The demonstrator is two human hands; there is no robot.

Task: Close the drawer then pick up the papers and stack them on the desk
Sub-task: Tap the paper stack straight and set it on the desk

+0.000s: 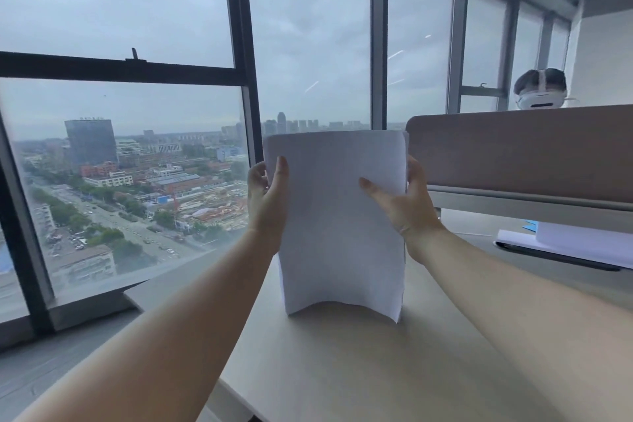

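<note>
Papers: a sheaf of white papers (pixel 339 216) is standing upright on its lower edge on the pale desk (pixel 342 370), bowing along the bottom.
Left hand: the left hand (pixel 265 197) is gripping the sheaf's left edge, thumb lying across the front.
Right hand: the right hand (pixel 409 202) is clamping the right edge, thumb pressing on the front.
Beside: a desk divider (pixel 520 151) is standing to the right, with more sheets (pixel 568 243) lying below it.
Behind: window (pixel 137 147) is showing city.

A tall dark-framed glass window (pixel 120 113) fills the far left over a grey city, a beige fabric divider panel (pixel 520 151) stands far right with a person's head in a white headset (pixel 540 91) behind it, and nearer right lies a separate white sheet pile (pixel 565 245).
</note>
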